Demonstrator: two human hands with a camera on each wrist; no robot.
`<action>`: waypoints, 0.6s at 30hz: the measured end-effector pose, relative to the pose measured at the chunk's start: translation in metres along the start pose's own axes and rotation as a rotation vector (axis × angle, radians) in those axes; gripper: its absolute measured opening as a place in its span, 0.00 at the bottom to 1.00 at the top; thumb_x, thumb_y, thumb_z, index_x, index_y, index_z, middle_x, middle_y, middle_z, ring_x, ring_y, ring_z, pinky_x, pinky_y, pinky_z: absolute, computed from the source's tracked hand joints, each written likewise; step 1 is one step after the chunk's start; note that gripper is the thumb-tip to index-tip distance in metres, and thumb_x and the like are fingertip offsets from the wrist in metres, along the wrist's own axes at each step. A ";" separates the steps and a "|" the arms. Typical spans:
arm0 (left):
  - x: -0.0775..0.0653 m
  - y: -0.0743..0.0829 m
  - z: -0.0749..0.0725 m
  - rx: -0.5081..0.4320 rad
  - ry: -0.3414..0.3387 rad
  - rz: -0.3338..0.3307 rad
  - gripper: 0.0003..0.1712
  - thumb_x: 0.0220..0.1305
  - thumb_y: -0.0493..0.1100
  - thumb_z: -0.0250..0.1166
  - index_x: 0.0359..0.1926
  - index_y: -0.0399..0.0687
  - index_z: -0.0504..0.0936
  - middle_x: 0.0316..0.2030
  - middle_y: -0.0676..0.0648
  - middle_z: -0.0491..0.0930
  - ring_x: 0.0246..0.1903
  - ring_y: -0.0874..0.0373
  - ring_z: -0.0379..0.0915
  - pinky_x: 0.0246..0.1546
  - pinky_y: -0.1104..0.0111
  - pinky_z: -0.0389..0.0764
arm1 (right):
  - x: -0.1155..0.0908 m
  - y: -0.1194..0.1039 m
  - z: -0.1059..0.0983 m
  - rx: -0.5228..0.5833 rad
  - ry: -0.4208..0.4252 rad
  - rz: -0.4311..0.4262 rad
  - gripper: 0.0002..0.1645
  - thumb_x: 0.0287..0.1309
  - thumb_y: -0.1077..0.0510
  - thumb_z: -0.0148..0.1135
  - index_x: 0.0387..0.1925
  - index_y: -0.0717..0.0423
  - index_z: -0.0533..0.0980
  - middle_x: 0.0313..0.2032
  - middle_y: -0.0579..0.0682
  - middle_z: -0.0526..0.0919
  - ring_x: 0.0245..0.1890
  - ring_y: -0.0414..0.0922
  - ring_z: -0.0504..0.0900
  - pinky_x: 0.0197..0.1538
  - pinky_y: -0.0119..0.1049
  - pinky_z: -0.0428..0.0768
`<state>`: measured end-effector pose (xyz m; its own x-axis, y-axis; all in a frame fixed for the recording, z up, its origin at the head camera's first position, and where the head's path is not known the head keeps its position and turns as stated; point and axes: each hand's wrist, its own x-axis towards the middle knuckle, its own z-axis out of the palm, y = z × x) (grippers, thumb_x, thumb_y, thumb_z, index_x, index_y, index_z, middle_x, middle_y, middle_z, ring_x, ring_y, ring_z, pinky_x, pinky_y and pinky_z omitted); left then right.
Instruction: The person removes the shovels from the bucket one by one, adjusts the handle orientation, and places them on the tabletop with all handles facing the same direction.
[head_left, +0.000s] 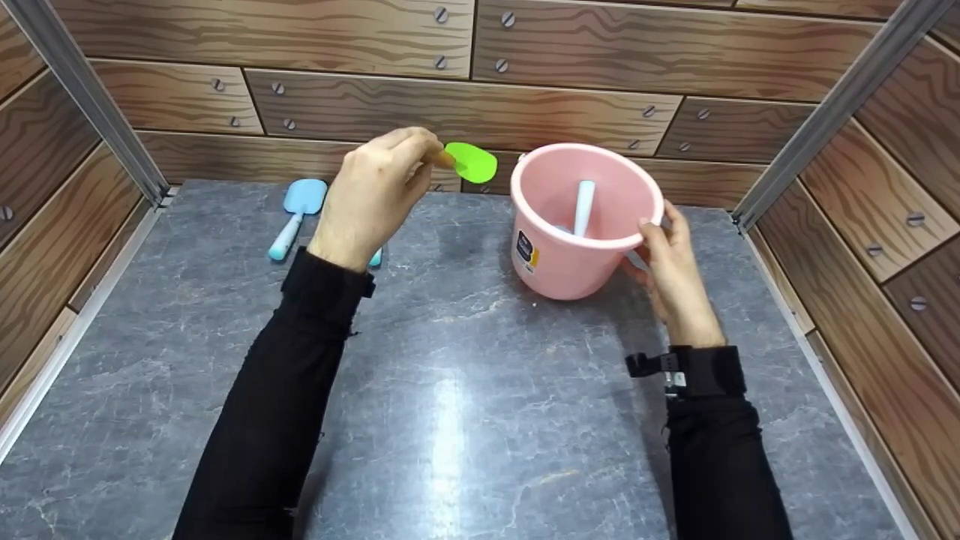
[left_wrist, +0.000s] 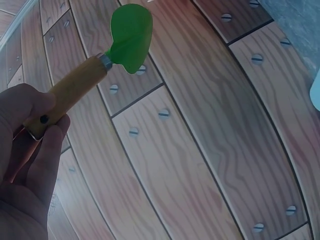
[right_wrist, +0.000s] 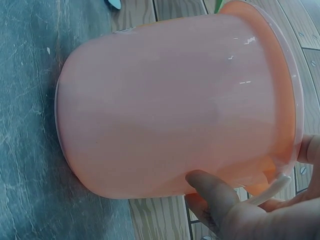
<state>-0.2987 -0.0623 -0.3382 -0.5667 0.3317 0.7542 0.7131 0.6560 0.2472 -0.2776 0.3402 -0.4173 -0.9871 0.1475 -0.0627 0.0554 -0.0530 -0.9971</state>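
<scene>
My left hand [head_left: 379, 187] is raised and pinches the wooden handle [left_wrist: 77, 90] of a small garden trowel with a green blade [head_left: 474, 163]. That blade points right, toward a pink bucket [head_left: 562, 271] standing upright on the tabletop. With my right hand [head_left: 675, 281] I grip the bucket's rim at its right side, thumb at the lip and other fingers against the outer wall [right_wrist: 165, 100]. Inside the bucket a pale blue handle [head_left: 583, 206] leans up; its lower end is mostly hidden by the front wall.
A blue toy shovel [head_left: 304, 196] lies at the back left of the grey marbled table [head_left: 480, 375]. The tip of another teal handle [head_left: 376, 258] shows beside my left wrist, the rest hidden. Wood-patterned walls [head_left: 375, 105] enclose the back and both sides.
</scene>
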 end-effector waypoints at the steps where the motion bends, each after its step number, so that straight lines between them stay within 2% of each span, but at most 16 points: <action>1: -0.001 -0.001 0.001 0.001 -0.003 -0.004 0.10 0.83 0.28 0.66 0.52 0.41 0.92 0.50 0.44 0.96 0.55 0.47 0.95 0.58 0.57 0.96 | 0.000 0.000 0.000 0.000 0.000 -0.001 0.48 0.93 0.48 0.46 0.98 0.38 0.36 0.95 0.60 0.48 0.82 0.55 0.74 0.91 0.59 0.73; 8: -0.010 -0.005 0.007 0.006 -0.011 -0.041 0.08 0.85 0.31 0.68 0.54 0.41 0.92 0.52 0.43 0.96 0.55 0.45 0.95 0.58 0.55 0.96 | 0.000 0.001 0.000 0.001 -0.003 -0.005 0.47 0.94 0.48 0.46 0.98 0.38 0.37 0.94 0.62 0.48 0.89 0.61 0.68 0.93 0.61 0.71; 18: -0.020 -0.017 0.021 -0.019 0.010 -0.066 0.03 0.82 0.35 0.74 0.51 0.39 0.91 0.50 0.41 0.96 0.53 0.45 0.95 0.57 0.54 0.96 | 0.001 0.002 0.000 0.006 0.008 -0.002 0.47 0.94 0.48 0.46 0.98 0.37 0.37 0.95 0.60 0.47 0.91 0.62 0.67 0.93 0.61 0.70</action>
<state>-0.3085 -0.0657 -0.3703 -0.6087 0.2811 0.7420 0.6820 0.6633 0.3082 -0.2783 0.3404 -0.4189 -0.9860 0.1550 -0.0615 0.0529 -0.0591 -0.9969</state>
